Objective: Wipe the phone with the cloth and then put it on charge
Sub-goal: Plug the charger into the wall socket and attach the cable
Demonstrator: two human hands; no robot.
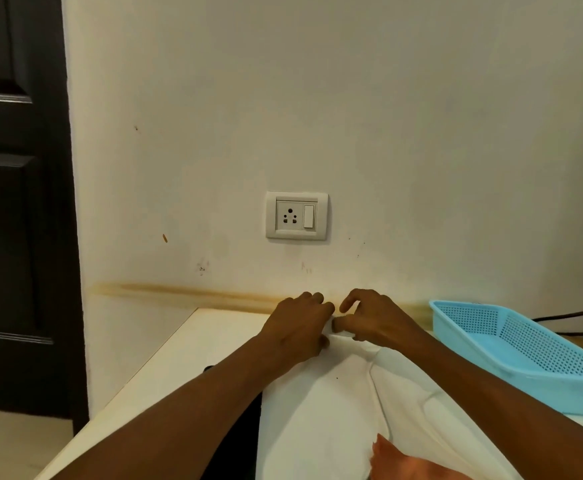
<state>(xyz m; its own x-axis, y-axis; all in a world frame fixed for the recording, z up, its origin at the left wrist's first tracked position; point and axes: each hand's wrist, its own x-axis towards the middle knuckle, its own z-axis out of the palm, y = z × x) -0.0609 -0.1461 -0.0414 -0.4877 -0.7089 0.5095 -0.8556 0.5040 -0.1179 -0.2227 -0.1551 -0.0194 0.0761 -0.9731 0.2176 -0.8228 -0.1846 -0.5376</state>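
A white cloth (321, 410) lies spread over the middle of the pale table (186, 351). My left hand (300, 323) and my right hand (376, 317) meet at its far edge, both pinching the fabric there. A dark object (238, 441), possibly the phone, shows under my left forearm beside the cloth; I cannot tell for sure. An orange patch (394, 455) shows at the cloth's near end. On the wall above my hands is a white socket with a switch (296, 215). No charger shows.
A light blue perforated plastic basket (525, 348) stands at the right of the table, close to my right forearm. Black cables (574, 313) run behind it. A dark door (16, 202) fills the left side. The table's left edge drops to the floor.
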